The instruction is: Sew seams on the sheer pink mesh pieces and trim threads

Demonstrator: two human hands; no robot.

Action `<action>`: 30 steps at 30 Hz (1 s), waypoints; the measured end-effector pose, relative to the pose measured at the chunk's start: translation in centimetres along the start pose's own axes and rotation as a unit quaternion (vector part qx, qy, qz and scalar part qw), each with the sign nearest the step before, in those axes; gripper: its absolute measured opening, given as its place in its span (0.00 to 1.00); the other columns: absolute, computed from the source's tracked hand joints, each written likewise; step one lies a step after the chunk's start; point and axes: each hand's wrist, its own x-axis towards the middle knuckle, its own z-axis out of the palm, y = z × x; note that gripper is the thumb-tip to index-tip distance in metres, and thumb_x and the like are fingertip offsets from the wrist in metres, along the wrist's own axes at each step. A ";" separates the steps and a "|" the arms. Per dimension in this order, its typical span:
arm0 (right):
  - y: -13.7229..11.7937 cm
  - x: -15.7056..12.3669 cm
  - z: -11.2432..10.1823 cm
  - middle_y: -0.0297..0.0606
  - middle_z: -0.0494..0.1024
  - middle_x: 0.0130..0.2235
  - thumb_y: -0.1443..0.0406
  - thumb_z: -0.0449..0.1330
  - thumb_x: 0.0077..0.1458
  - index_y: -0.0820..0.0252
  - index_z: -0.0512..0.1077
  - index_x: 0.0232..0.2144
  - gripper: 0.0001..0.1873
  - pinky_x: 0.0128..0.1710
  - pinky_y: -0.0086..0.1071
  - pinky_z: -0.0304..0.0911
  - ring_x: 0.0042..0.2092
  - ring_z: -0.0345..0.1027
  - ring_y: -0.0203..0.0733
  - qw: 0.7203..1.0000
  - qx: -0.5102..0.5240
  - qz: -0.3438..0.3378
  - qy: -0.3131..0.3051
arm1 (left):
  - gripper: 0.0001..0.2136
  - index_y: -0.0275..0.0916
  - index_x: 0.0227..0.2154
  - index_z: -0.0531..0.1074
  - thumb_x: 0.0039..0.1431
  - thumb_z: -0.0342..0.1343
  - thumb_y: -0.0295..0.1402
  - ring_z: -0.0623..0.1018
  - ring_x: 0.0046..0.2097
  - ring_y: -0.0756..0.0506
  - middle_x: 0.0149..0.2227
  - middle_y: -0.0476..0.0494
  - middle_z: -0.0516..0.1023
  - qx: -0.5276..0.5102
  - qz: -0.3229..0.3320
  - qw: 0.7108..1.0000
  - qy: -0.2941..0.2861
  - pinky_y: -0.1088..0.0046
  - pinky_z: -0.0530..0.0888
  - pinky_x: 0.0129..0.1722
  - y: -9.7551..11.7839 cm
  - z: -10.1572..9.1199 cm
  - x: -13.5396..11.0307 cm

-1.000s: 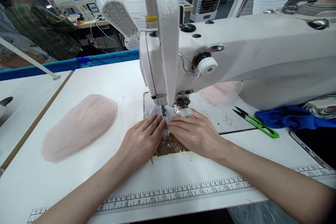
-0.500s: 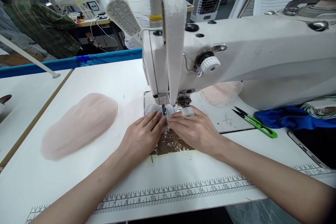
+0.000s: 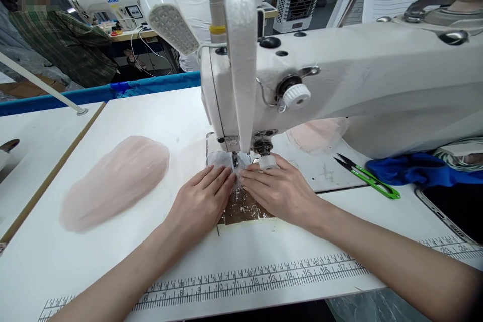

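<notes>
A small sheer, pale piece of fabric (image 3: 220, 159) lies under the presser foot (image 3: 235, 159) of the white sewing machine (image 3: 339, 75). My left hand (image 3: 202, 193) rests flat to the left of the foot, fingers stretched forward, their tips pressing the fabric. From the right, my right hand (image 3: 281, 188) lies with its fingers extended toward the same spot, the tips almost meeting the left ones. Its thumb is hidden. Beneath both hands is a brown, shiny taped patch (image 3: 247, 206) on the table.
A pale pink sheer fabric pile (image 3: 116, 181) lies at left, and another pink piece (image 3: 319, 133) behind the needle. Green thread snips (image 3: 368, 176), a blue cloth (image 3: 418, 168) and a phone (image 3: 453, 211) are at right. A printed ruler (image 3: 234, 282) runs along the front edge. People sit beyond.
The fabric edge shows a little more to the left of the foot. My left fingers have drawn slightly back toward me and flattened; the right hand has barely moved. The view shifted slightly.
</notes>
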 end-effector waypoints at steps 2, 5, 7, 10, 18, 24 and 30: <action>0.0 0.0 0.0 0.34 0.82 0.41 0.75 0.57 0.57 0.62 0.77 0.37 0.10 0.56 0.40 0.60 0.41 0.75 0.39 1.000 -0.003 -0.001 0.000 | 0.15 0.27 0.50 0.72 0.64 0.49 0.24 0.78 0.52 0.39 0.50 0.35 0.78 -0.008 -0.004 1.000 0.002 0.58 0.76 0.52 -0.1 0.1 0.0; 0.0 0.2 0.0 0.34 0.82 0.41 0.74 0.57 0.58 0.61 0.77 0.36 0.10 0.56 0.41 0.61 0.39 0.75 0.39 1.000 -0.013 0.003 -0.004 | 0.15 0.26 0.51 0.72 0.64 0.49 0.24 0.78 0.52 0.39 0.50 0.34 0.78 -0.005 -0.009 1.000 0.008 0.58 0.76 0.52 -0.2 0.1 0.1; -0.1 0.2 0.0 0.34 0.83 0.40 0.73 0.56 0.59 0.61 0.78 0.36 0.10 0.56 0.41 0.60 0.37 0.75 0.39 1.000 -0.017 0.007 -0.004 | 0.15 0.27 0.50 0.73 0.65 0.49 0.25 0.78 0.52 0.39 0.50 0.35 0.78 0.003 -0.010 1.000 0.012 0.57 0.75 0.53 -0.2 0.0 0.1; -0.2 0.2 -0.1 0.35 0.83 0.40 0.71 0.56 0.61 0.62 0.78 0.37 0.09 0.57 0.41 0.59 0.38 0.75 0.39 1.000 -0.012 0.009 -0.001 | 0.13 0.29 0.48 0.75 0.65 0.50 0.28 0.78 0.51 0.40 0.48 0.37 0.80 0.007 -0.002 1.000 0.018 0.58 0.75 0.53 0.3 -0.3 0.2; -0.4 -0.1 -0.2 0.34 0.82 0.42 0.67 0.57 0.62 0.63 0.77 0.40 0.09 0.61 0.41 0.54 0.42 0.73 0.39 1.000 0.000 0.027 -0.010 | 0.12 0.29 0.45 0.77 0.64 0.51 0.27 0.80 0.48 0.41 0.45 0.38 0.81 0.020 -0.020 0.999 0.026 0.60 0.76 0.51 1.5 -0.8 0.1; -0.3 0.1 -0.1 0.34 0.82 0.42 0.67 0.56 0.62 0.63 0.77 0.39 0.10 0.61 0.43 0.52 0.40 0.73 0.41 0.999 -0.024 0.028 -0.023 | 0.13 0.28 0.46 0.76 0.65 0.50 0.28 0.79 0.49 0.40 0.47 0.37 0.80 0.027 -0.016 0.999 0.017 0.59 0.76 0.52 1.0 -0.3 0.1; -0.1 0.2 0.3 0.36 0.82 0.41 0.66 0.55 0.63 0.61 0.77 0.40 0.11 0.60 0.45 0.54 0.42 0.73 0.43 0.997 -0.063 0.034 -0.038 | 0.14 0.26 0.48 0.74 0.66 0.49 0.28 0.79 0.50 0.39 0.48 0.34 0.79 0.031 -0.025 0.999 0.022 0.58 0.76 0.51 0.5 0.1 0.2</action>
